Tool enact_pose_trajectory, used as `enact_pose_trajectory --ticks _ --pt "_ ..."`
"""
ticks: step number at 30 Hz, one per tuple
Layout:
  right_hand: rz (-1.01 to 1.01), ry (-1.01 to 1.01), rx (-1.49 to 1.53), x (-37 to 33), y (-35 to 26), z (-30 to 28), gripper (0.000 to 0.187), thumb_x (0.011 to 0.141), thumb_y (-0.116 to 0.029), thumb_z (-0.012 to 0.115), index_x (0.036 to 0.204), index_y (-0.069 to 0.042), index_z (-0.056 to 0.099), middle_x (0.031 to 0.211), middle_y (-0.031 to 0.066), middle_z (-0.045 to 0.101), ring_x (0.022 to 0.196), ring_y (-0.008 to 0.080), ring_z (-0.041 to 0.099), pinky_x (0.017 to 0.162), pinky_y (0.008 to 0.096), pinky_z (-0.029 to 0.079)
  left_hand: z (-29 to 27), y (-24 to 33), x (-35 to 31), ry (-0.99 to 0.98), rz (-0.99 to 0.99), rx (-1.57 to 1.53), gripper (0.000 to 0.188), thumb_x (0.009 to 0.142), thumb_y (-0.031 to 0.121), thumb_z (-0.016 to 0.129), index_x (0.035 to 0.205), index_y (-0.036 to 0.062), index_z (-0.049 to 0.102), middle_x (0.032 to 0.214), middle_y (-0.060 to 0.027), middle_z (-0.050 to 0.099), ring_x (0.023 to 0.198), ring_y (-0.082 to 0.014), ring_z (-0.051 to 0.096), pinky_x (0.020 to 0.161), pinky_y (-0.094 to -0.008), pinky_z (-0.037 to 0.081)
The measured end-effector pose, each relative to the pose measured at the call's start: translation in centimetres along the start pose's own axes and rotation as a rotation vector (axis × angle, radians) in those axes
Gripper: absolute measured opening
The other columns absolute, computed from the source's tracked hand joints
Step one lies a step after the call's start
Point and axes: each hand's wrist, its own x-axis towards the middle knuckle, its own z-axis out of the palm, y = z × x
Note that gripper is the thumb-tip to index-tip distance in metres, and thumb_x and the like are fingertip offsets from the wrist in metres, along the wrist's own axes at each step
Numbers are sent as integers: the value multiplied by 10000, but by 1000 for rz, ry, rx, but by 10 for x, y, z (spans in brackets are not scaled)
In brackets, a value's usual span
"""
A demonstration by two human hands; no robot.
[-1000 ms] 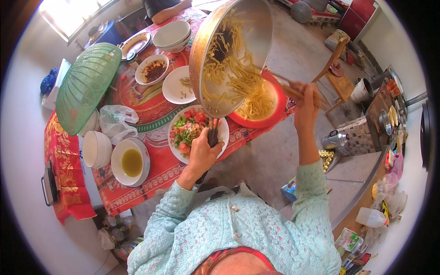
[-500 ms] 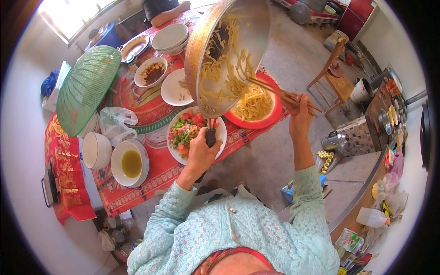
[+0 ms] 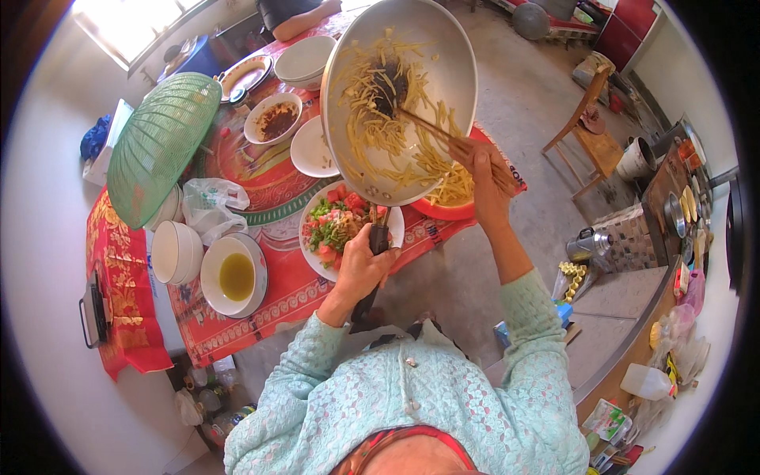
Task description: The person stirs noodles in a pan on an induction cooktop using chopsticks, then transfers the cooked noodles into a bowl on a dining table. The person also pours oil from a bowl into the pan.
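Note:
My left hand [image 3: 360, 271] is closed around the dark handle of a wok [image 3: 447, 59]. The wok is tilted over the table's right side, its inside in full view. Yellow strips of food [image 3: 368, 131], which look like shredded potato, cling to it around a dark patch. In my right hand [image 3: 487, 180] are wooden chopsticks [image 3: 434, 129], their tips inside the wok at that patch. Partly hidden below the wok's right edge, a red-rimmed plate [image 3: 430, 211] holds more strips. By my left hand lies a white plate [image 3: 398, 231] of chopped tomato and green pieces [image 3: 328, 226].
On the red-patterned table [image 3: 190, 324] stand a bowl of yellowish liquid [image 3: 237, 277], stacked white bowls [image 3: 176, 252], a bowl of dark sauce [image 3: 277, 119] and a green mesh cover [image 3: 162, 146]. Another person's arm [image 3: 307, 20] rests at the far edge. A wooden chair [image 3: 598, 146] stands right.
The wok has turned so its inside faces me more. My right hand has moved left and up, bringing the chopsticks from the wok's lower edge to its middle.

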Motion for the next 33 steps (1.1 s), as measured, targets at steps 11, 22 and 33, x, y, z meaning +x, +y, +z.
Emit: enact_pose_trajectory --ticks 11,22,33 --pt "-548 -568 -657 -2 -10 40 148 862 -63 540 997 -2 554 1276 275 462 1144 397 503 953 415 420 -4 4 -7 -24 -33 -150 176 813 34 624 912 15 479 579 -5 498 406 -78 460 360 -235 356" --pt "-698 -718 -748 1 -3 60 223 785 -57 560 998 -20 505 1284 280 429 1127 429 492 935 439 440 -14 9 -23 -44 -85 -288 194 812 24 623 935 -2 476 563 -16 500 382 -101 461 357 -233 378" --pt "-686 -740 -789 -7 -16 81 185 786 -86 567 948 -20 508 1257 274 456 1100 429 514 895 409 465 -30 2 -31 -109 -92 -337 222 808 54 648 945 7 480 556 -28 508 385 -110 471 359 -237 391"
